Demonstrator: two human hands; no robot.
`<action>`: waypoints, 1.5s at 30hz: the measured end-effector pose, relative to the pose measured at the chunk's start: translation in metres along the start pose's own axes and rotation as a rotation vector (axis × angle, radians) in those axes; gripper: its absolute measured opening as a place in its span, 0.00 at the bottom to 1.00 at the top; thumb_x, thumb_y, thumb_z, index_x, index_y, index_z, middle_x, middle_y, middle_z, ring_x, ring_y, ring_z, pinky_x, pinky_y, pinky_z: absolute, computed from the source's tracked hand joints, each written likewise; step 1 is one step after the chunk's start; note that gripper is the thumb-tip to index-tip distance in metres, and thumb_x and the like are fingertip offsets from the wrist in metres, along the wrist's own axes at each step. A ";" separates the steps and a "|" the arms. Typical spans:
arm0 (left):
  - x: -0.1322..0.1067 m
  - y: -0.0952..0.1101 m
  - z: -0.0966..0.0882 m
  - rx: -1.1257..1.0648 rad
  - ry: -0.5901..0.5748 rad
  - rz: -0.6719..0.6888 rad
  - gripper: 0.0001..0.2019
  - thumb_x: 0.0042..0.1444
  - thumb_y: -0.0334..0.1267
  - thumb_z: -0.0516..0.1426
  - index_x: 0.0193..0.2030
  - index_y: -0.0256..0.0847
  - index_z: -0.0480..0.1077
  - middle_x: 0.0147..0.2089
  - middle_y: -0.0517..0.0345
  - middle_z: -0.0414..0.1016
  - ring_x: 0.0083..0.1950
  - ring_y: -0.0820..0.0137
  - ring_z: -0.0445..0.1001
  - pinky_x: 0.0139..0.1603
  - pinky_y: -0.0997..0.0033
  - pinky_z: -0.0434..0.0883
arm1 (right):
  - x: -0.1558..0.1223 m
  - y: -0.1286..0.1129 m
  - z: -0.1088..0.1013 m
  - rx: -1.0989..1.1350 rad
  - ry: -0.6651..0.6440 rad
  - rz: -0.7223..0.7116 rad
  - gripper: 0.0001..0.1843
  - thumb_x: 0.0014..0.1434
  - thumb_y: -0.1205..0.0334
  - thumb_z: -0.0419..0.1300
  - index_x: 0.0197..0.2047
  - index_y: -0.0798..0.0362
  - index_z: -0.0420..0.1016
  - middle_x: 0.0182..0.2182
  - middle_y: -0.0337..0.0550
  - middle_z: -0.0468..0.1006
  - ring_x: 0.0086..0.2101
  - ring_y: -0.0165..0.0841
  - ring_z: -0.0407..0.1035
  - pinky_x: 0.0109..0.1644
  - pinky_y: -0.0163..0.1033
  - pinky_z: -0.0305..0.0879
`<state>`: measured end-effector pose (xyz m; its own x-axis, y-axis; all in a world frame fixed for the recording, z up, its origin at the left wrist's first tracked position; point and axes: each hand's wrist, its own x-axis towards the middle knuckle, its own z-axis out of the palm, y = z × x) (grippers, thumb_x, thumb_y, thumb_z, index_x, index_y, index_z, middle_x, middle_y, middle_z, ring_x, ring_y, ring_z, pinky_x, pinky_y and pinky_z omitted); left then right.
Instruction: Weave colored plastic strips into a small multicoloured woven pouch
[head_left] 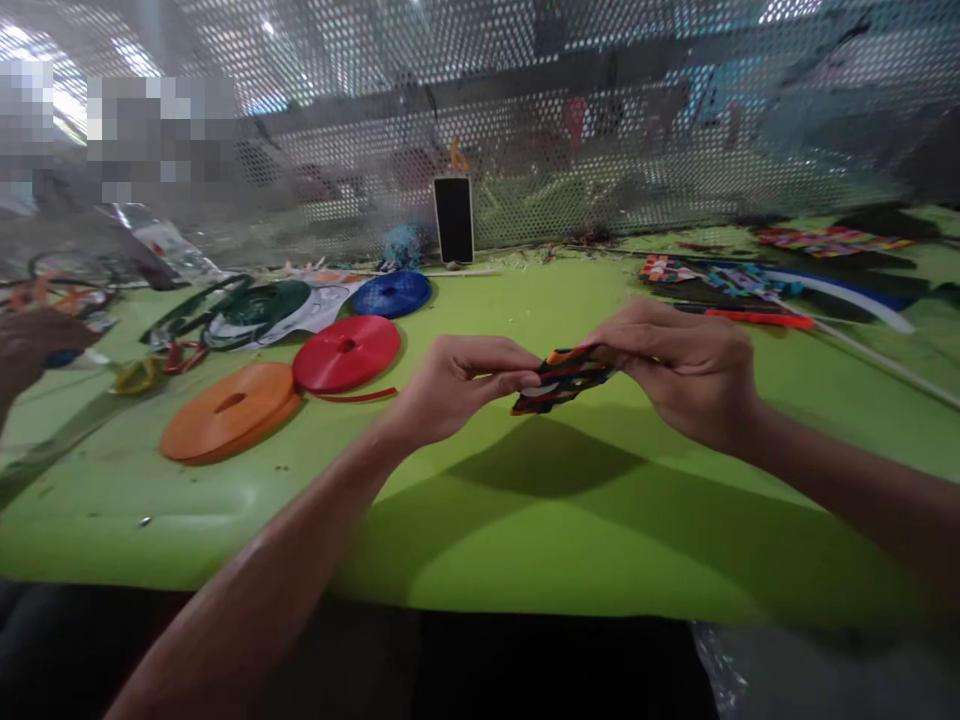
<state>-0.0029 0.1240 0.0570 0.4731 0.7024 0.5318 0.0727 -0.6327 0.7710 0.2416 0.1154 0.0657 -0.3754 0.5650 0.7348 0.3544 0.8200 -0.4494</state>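
Observation:
Between my two hands, above the green tabletop point(480, 560), is a small woven piece of flat strips point(566, 382) in black, orange and white. My left hand point(469, 385) pinches its left end between thumb and fingers. At the other end, my right hand point(679, 370) grips the upper right corner, its fingertips partly hidden behind the piece. The piece is held tilted, right end higher, and its shadow falls on the table below.
Left of my hands lie an orange strip roll point(229, 415), a red roll point(347, 355), a blue roll point(392, 293) and a green coil point(259, 305). A phone point(454, 220) leans on the mesh screen point(555, 190). Woven pieces point(731, 275) and loose strips lie right. Another person's hand point(41, 345) is far left.

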 end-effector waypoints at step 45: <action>-0.007 -0.014 0.013 -0.270 0.303 -0.308 0.06 0.54 0.42 0.70 0.37 0.44 0.85 0.38 0.56 0.86 0.37 0.69 0.80 0.42 0.69 0.77 | 0.003 0.009 0.004 0.348 -0.150 0.458 0.20 0.63 0.49 0.65 0.53 0.50 0.80 0.48 0.44 0.84 0.44 0.37 0.78 0.47 0.42 0.75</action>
<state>0.0038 0.1235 0.0379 0.1870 0.9314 0.3124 -0.0799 -0.3025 0.9498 0.2399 0.1249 0.0615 -0.3765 0.8544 0.3582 0.2166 0.4571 -0.8626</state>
